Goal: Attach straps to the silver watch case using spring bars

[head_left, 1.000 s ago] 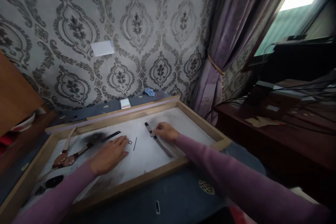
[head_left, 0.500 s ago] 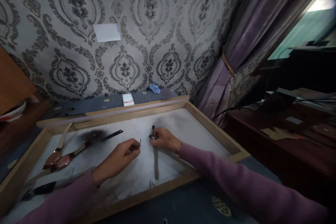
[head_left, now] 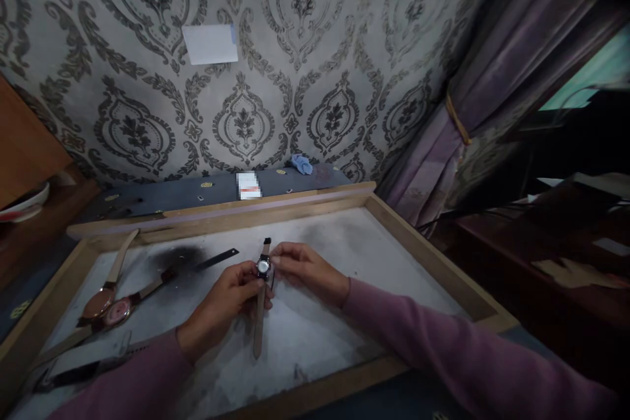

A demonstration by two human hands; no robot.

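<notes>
A small wristwatch with a round light dial is held face up over the white board. Its light-backed strap hangs toward me, and the short dark buckle end points away. My left hand is closed on the case from the left, with fingers under the strap. My right hand has its thumb and fingertips pinched at the right edge of the case. A thin dark stick-like piece shows just right of the watch, below the right fingertips; which hand has it I cannot tell.
The board lies inside a wooden frame. Two larger watches, a pink-dialled one and a copper-coloured one, lie at left near a dark flat blade. Behind the frame are a small white box and a blue cloth.
My right hand has brought the watch left and turned its dial up. My left hand has come in and taken hold of the case. The camera view has shifted slightly.
</notes>
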